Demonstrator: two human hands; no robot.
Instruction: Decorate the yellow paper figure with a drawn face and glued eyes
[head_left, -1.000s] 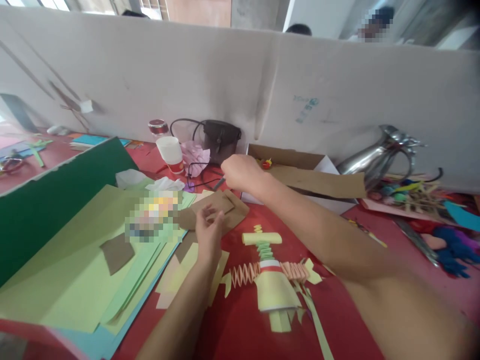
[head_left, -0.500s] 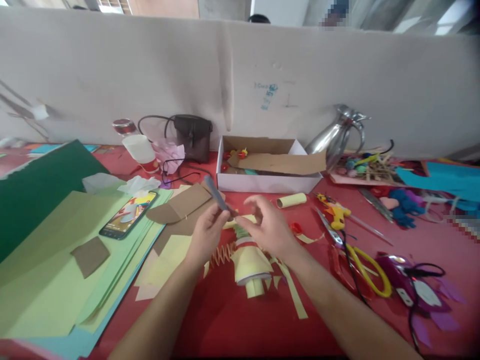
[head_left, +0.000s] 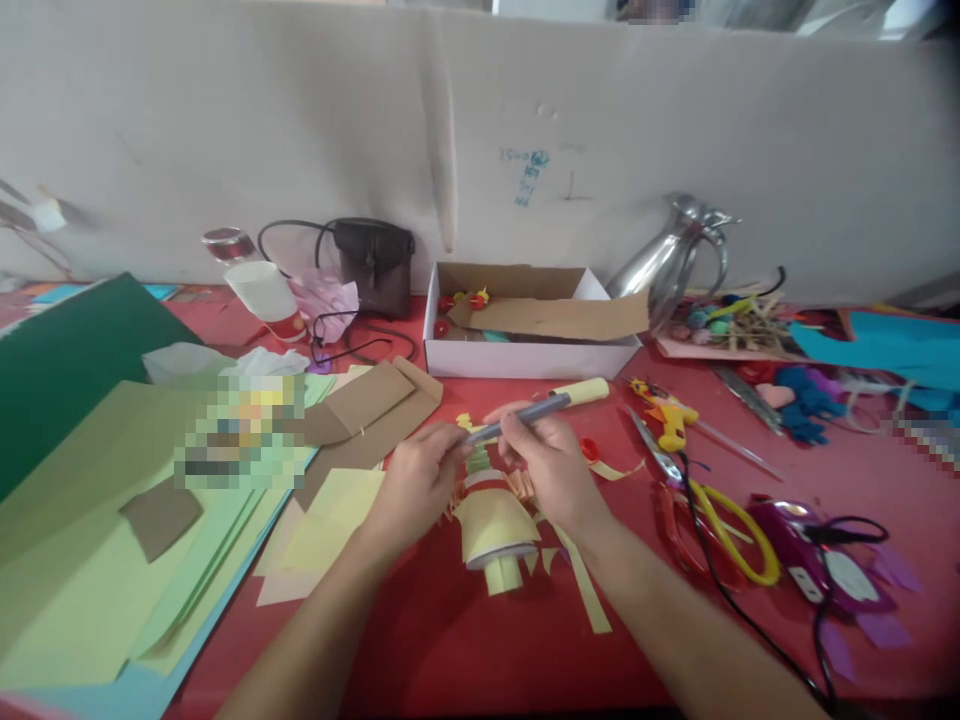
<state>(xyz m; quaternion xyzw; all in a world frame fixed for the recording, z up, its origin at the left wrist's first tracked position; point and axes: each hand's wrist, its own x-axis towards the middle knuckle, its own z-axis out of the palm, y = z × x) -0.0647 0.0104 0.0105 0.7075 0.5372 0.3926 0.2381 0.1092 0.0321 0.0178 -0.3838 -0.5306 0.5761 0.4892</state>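
Both my hands hold a grey pen [head_left: 525, 413] level above a paper doll [head_left: 495, 525] of yellow, green and orange folded paper on the red table [head_left: 660, 640]. My left hand [head_left: 416, 480] pinches the pen's left end. My right hand [head_left: 551, 465] wraps round its middle, with the far end sticking out to the right. A rolled yellow paper tube [head_left: 581, 391] lies just behind the pen.
Green and blue paper sheets [head_left: 90, 560] and brown card [head_left: 367, 405] lie left. A white box [head_left: 525, 330] stands behind, with a bag [head_left: 375, 265], cup [head_left: 266, 295] and metal jug [head_left: 675, 260]. Right: glue gun [head_left: 667, 415], yellow scissors [head_left: 720, 520], purple bits [head_left: 840, 575].
My right hand fetched the pen from the back of the table and passed it to my left. Now both hands grip it, turned from tilted to level.
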